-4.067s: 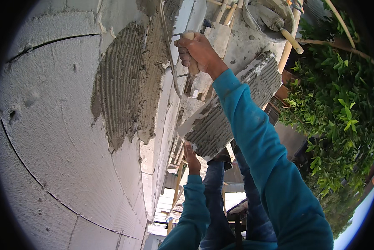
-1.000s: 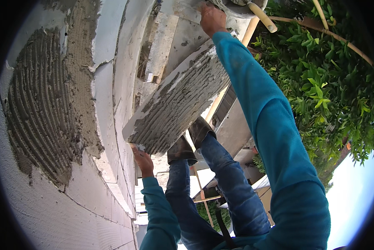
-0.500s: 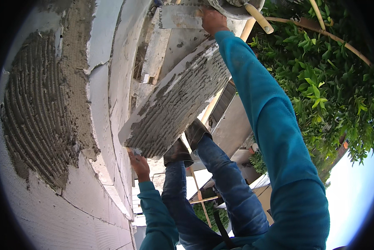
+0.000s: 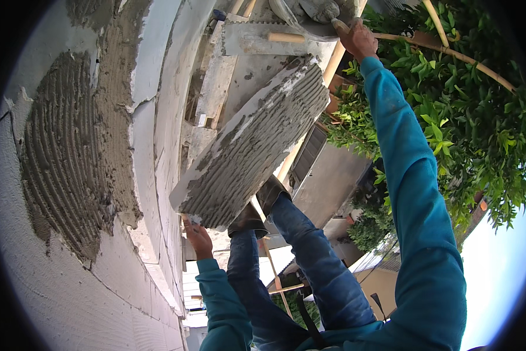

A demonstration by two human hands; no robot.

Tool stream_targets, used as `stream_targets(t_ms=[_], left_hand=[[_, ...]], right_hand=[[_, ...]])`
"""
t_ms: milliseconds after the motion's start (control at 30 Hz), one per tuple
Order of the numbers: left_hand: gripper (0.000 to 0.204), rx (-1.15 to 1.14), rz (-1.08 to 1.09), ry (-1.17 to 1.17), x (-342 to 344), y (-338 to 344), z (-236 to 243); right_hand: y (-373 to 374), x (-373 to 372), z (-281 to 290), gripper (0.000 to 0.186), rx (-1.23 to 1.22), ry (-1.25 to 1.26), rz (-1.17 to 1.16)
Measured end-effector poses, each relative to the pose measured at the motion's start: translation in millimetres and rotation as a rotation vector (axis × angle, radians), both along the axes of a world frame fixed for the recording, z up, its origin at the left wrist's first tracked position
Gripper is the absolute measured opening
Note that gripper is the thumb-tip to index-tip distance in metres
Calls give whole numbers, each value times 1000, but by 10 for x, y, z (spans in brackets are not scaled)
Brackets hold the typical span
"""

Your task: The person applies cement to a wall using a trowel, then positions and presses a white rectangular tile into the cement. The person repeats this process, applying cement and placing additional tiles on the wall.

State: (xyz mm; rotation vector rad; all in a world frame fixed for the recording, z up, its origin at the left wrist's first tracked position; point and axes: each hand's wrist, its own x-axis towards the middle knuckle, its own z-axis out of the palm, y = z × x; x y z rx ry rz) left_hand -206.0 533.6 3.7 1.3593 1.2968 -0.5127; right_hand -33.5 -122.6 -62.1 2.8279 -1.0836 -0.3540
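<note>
A long slab [image 4: 254, 140], its upper face coated with grey mortar combed into ridges, lies tilted across the middle. My left hand [image 4: 198, 240] is closed at its near lower end, fingers underneath and partly hidden. Up at the top right my right hand [image 4: 359, 41] is closed around the handle of a pointing trowel [image 4: 318, 10], whose blade rests in a mortar bucket [image 4: 292, 16]; the hand covers most of the handle. A notched trowel [image 4: 245, 40] with a wooden handle lies on the boards beyond the slab, left of the bucket.
To the left stands a pale block wall [image 4: 140, 292] with a patch of combed mortar [image 4: 64, 152]. Planks [image 4: 216, 82] run beside it. Leafy branches [image 4: 450, 111] and bamboo poles [image 4: 468, 55] are at the right. My boots [image 4: 271, 196] stand below the slab.
My right hand has let go of the notched trowel, moved right and taken hold of the pointing trowel's handle. My left hand stays at the slab's end.
</note>
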Motion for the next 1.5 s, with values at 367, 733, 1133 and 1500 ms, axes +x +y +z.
stream_targets(t_ms=[367, 733, 1133, 1500], left_hand=[[59, -31, -17, -34, 36, -46, 21], [62, -93, -21, -9, -104, 109, -172], [71, -168, -102, -101, -25, -108, -41], [82, -173, -191, -59, -117, -29, -181]], right_hand=[[106, 285, 460, 44, -16, 211, 142], [-156, 126, 422, 63, 303, 130, 83], [251, -483, 1270, 38, 645, -343, -22], [505, 958, 1969, 47, 673, -210, 409]])
